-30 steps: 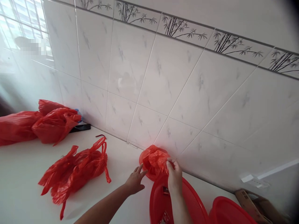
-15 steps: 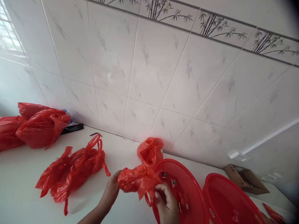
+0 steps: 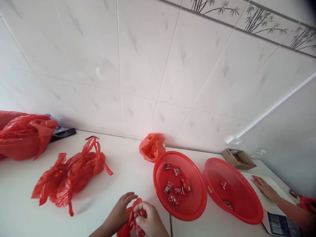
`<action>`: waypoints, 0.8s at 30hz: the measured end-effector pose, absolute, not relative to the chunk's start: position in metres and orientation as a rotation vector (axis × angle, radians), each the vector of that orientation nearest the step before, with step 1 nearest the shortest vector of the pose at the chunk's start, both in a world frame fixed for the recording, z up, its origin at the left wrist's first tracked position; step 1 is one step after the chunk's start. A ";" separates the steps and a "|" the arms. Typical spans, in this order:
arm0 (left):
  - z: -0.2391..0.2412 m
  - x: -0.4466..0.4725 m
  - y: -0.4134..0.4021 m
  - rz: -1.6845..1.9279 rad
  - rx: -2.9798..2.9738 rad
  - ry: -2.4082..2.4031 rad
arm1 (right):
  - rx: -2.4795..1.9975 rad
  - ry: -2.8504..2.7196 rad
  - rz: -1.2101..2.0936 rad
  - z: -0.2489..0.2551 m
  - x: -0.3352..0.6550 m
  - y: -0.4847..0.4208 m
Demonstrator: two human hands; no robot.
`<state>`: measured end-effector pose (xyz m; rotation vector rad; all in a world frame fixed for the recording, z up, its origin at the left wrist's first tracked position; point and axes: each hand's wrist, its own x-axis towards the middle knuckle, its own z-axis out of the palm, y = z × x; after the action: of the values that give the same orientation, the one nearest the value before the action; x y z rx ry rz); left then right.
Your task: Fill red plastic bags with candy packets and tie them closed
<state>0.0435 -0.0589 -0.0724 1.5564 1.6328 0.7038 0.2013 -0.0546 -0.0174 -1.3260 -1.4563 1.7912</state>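
Vs 0.5 s ago: red bag (image 3: 125, 228) now nearer the person, off the basket rim, between the 2 hands. Right hand (image 3: 150, 218) curled shut on crumpled plastic; left hand (image 3: 121, 210) half open beside it, grip can't tell. Basket (image 3: 191, 204) near, right. Tabletop (image 3: 98, 194) spans left to tied bags (image 3: 74, 174).

The red bag (image 3: 123, 228) by the left hand (image 3: 120, 210) and right hand (image 3: 151, 220) is cut off at the near edge, and the hands hide some of it. The big bag (image 3: 27, 136) on the left is cut off too. It hides part of a blue thing (image 3: 58, 124), so I can't tell what that is. On the right, another person's hand (image 3: 266, 190) covers part of a red packet (image 3: 256, 179). The words on the little packets (image 3: 173, 199) are too small to read.
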 end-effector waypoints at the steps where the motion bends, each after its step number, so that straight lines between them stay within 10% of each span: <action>1: -0.072 0.048 -0.056 0.624 1.588 1.620 | -1.311 -1.454 1.837 -0.015 0.204 -0.057; 17: -0.041 0.021 -0.047 0.297 1.650 1.968 | -1.538 -1.560 0.797 -0.020 0.274 -0.066; 24: -0.022 0.055 -0.053 0.468 1.631 1.773 | -1.270 -1.935 1.208 0.008 0.226 -0.057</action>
<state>0.0546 -0.0529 -0.0220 1.6314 1.7734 0.4682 0.2260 -0.0567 0.0079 -1.2705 -1.9346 1.2075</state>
